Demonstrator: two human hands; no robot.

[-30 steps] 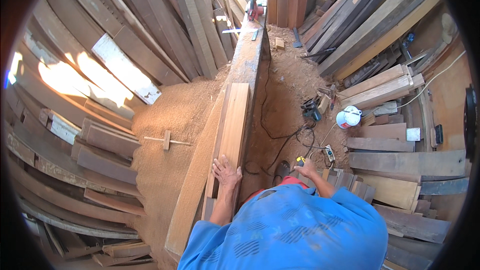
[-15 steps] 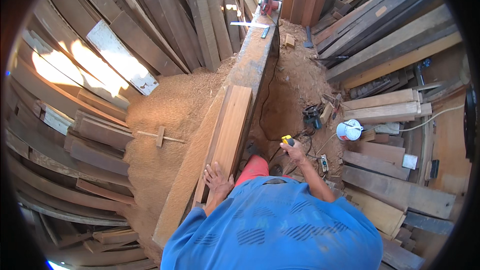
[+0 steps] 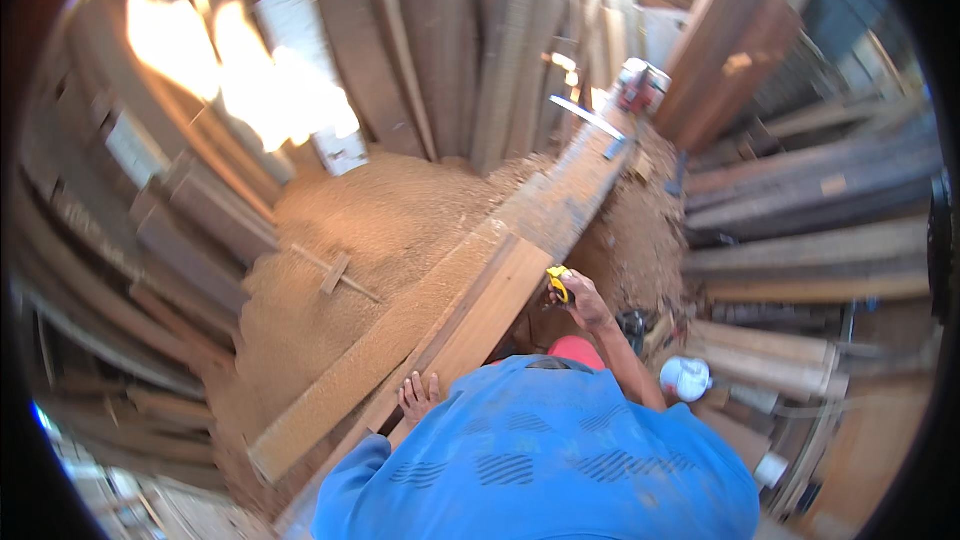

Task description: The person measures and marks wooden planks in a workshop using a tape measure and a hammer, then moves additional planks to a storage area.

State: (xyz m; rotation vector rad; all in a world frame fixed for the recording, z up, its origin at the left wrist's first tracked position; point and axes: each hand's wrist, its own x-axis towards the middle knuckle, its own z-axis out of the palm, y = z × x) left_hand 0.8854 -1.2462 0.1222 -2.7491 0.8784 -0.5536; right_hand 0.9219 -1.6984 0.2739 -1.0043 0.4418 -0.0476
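A reddish-brown wooden board point(image 3: 488, 302) lies on a long, sawdust-covered beam point(image 3: 330, 405) that runs away from me to the upper right. My left hand point(image 3: 418, 400) rests on the near part of the board, fingers stretched out over its surface. In my right hand point(image 3: 588, 306) I grip a yellow and black tape measure point(image 3: 560, 284), held just right of the board's far end. Whether the tape measure touches the board, I cannot tell. No drawn-out blade shows.
A red power tool point(image 3: 642, 88) and a square point(image 3: 590, 118) sit on the beam's far end. Sawdust with a small wooden cross-shaped piece point(image 3: 336, 273) lies left. Stacked planks point(image 3: 815, 260) and a white bucket point(image 3: 686, 378) stand right; more planks lean behind.
The view has turned, so the beam slants more to the right. My right hand has brought the tape measure closer to the board's far end. My left hand stays on the board.
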